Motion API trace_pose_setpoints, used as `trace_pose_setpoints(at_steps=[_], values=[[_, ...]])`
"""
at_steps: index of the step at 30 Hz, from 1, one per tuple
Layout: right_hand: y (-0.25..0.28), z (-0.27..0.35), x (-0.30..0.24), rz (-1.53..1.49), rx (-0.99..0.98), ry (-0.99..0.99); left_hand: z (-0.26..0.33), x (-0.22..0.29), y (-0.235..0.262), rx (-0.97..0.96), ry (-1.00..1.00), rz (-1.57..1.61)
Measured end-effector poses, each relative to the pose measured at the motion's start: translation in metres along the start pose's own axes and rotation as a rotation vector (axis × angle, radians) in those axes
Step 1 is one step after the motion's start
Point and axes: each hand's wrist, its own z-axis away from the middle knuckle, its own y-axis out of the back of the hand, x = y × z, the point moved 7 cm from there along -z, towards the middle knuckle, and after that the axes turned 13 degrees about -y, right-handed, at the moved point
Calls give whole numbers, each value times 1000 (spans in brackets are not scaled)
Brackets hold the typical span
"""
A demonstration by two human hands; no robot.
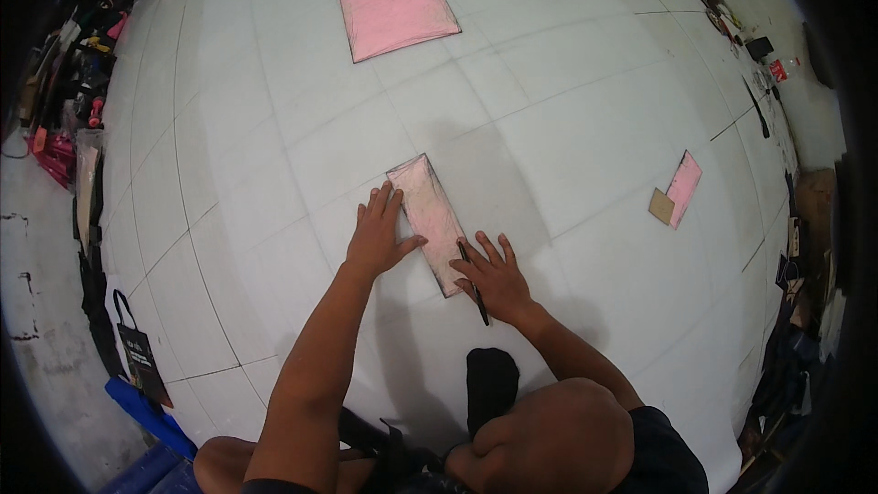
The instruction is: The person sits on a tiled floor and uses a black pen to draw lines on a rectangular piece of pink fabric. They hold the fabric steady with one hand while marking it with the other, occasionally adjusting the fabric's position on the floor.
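White tiled floor (567, 101), seen from above. Near its centre lies a folded pink sheet (430, 220), long axis running away from the person (tilted slightly left). Left hand (380, 236) presses its left edge, fingers spread flat; right hand (497, 279) rests at its near right corner, holding a dark pen (475, 288).

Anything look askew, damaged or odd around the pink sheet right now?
Nothing stands out. The pink sheet lies flat on the white floor, left hand pressing it, right hand holding a pen at its edge.
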Motion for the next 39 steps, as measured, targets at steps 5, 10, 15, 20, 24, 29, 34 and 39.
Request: trace_pose_setpoints(at_steps=[5,10,15,20,24,29,34,39], values=[[0,-1,-3,4,7,-2,-1,-2,0,-2,6,-4],[0,-1,-2,14,20,3,-4,-2,0,-20,-7,-23],[0,-5,-6,18,2,-24,-9,-3,3,-66,39,-34],[4,-2,5,-40,56,-64,-16,11,12,-121,40,-73],[-4,-2,-3,-103,92,-56,-4,4,12,-201,95,-98],[7,-3,-5,-78,104,-21,-10,10,14,-229,114,-104],[8,0,3,-60,109,-25,-16,14,12,-193,106,-78],[1,-5,-4,-101,59,-40,-6,8,13,-172,108,-74]])
